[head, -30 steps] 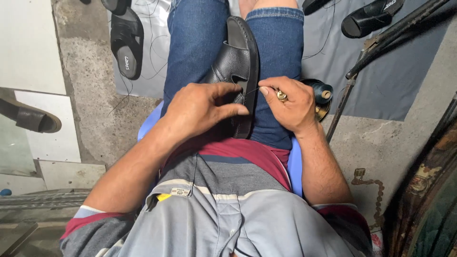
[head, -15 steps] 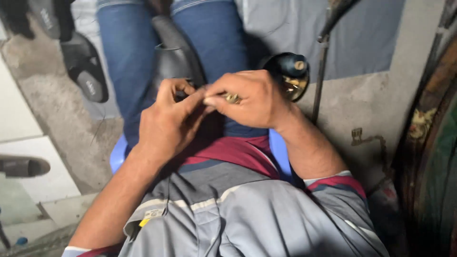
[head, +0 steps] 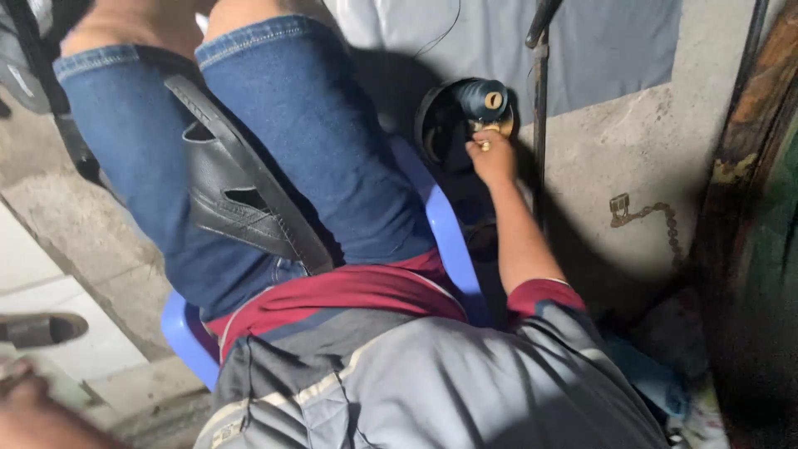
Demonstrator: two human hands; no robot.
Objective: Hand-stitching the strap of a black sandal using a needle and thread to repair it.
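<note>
While a black sandal is lying across the lap, the right hand is reaching down, fingers pinching a small brass fitting beside a dark spool.

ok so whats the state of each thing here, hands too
right hand: reaching down beside the chair, fingers on the brass fitting
dark spool: on the floor
black sandal: lying across the lap, unheld
left hand: blurred at frame edge, grip unclear
blue plastic chair: sat on

Right hand touches dark spool; sandal on lap.
</note>
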